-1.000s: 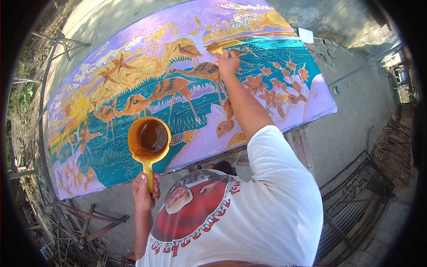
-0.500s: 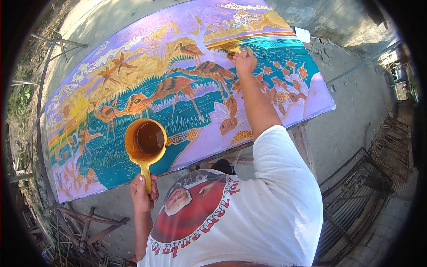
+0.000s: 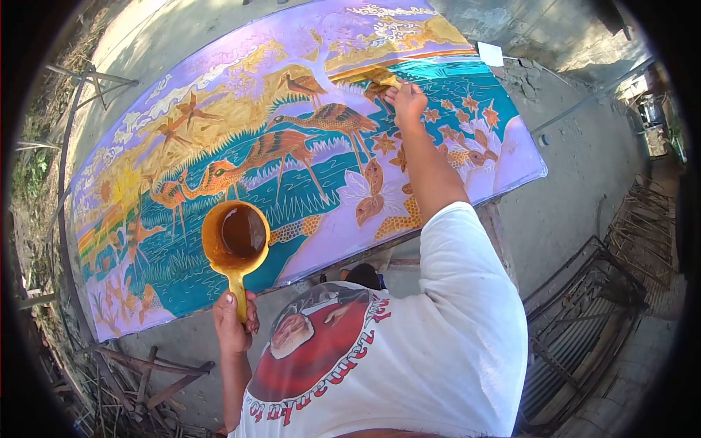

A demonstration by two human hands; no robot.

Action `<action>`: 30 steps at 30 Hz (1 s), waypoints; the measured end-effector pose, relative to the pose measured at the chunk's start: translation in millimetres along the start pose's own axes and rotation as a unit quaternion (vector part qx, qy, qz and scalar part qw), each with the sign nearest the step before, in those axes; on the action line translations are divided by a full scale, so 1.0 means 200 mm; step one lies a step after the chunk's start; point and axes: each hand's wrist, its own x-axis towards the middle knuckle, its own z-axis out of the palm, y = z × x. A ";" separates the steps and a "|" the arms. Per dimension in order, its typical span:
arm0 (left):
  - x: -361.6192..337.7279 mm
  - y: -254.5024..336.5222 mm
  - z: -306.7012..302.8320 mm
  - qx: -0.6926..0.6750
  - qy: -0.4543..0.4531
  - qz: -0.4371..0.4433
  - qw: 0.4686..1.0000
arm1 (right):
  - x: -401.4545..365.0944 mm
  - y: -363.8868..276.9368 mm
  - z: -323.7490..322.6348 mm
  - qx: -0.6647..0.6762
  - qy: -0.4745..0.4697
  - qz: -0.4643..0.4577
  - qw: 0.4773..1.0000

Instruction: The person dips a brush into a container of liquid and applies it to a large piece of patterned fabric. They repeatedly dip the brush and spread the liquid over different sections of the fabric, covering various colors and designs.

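Note:
My left hand (image 3: 234,321) grips the handle of a yellow dipper (image 3: 234,263), held level above the near edge of a large painted cloth (image 3: 321,252). Brown liquid (image 3: 244,232) lies inside its bowl. Out over the far right part of the cloth, the fingers of my right hand (image 3: 409,102) are pinched on a small yellow sponge-like piece (image 3: 393,82), close to the ochre patch beside the tree trunk. Long-legged orange birds (image 3: 328,117), teal water, flowers and purple ground with pale outlines cover the cloth. My fingers hide part of the yellow piece.
The cloth has a curved far edge and stands raised over concrete ground (image 3: 584,168). Wooden supports (image 3: 157,372) lie at lower left. A white square (image 3: 490,54) sits by the right edge. Dark metal frames (image 3: 577,314) and stacked sticks (image 3: 646,226) are at right.
My right hand has shifted slightly right and down in view, and the yellow piece shows more plainly. The dipper stays in my left hand, lowered a little in view.

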 end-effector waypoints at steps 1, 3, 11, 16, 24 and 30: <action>0.00 0.00 0.01 -0.001 0.004 0.002 1.000 | 0.05 -0.03 -0.03 0.001 0.002 -0.001 1.000; -0.02 0.00 0.02 -0.001 0.006 0.004 1.000 | 0.14 -0.11 -0.09 -0.018 0.065 -0.012 0.998; 0.01 -0.01 0.10 0.007 0.012 -0.017 1.000 | 0.24 -0.19 -0.17 -0.060 0.032 -0.018 0.998; 0.03 -0.01 0.15 0.007 0.005 -0.007 1.000 | 0.40 -0.20 -0.30 -0.190 0.084 -0.131 0.969; 0.06 -0.01 0.24 0.030 -0.005 -0.016 0.999 | 0.48 -0.25 -0.40 -0.192 0.122 -0.171 0.959; 0.09 -0.01 0.29 0.024 -0.013 -0.022 0.999 | 0.35 -0.28 -0.34 -0.051 0.021 -0.044 0.998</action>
